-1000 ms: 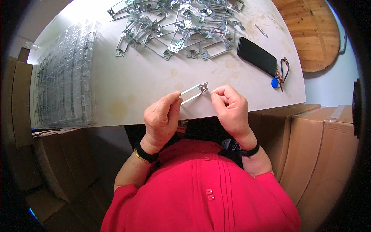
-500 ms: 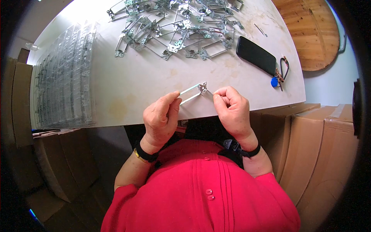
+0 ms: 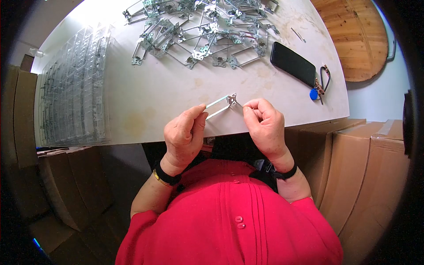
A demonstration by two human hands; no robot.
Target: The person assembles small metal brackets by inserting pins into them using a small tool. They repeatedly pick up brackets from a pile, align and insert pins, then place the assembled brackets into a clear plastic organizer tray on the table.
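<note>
My left hand (image 3: 184, 133) is closed, thumb and fingers pinching the ends of two thin rods of a metal bracket (image 3: 217, 107). The rods run side by side to a small plate with holes, held above the table near its front edge. My right hand (image 3: 266, 123) is also closed, its thumb and forefinger pinched on a short thin metal rod (image 3: 239, 104) that reaches the plate's right side. Whether this rod is fixed to the plate I cannot tell. Across the back of the table lies a heap of similar metal brackets (image 3: 201, 52), plates and rods tangled together.
Stacked clear plastic trays (image 3: 75, 88) with metal parts stand at the left of the white table (image 3: 154, 97). A black phone (image 3: 291, 63) with a strap and blue tag lies at the right. Two loose thin pieces (image 3: 298, 35) lie beyond it. Cardboard boxes (image 3: 346, 159) flank the table.
</note>
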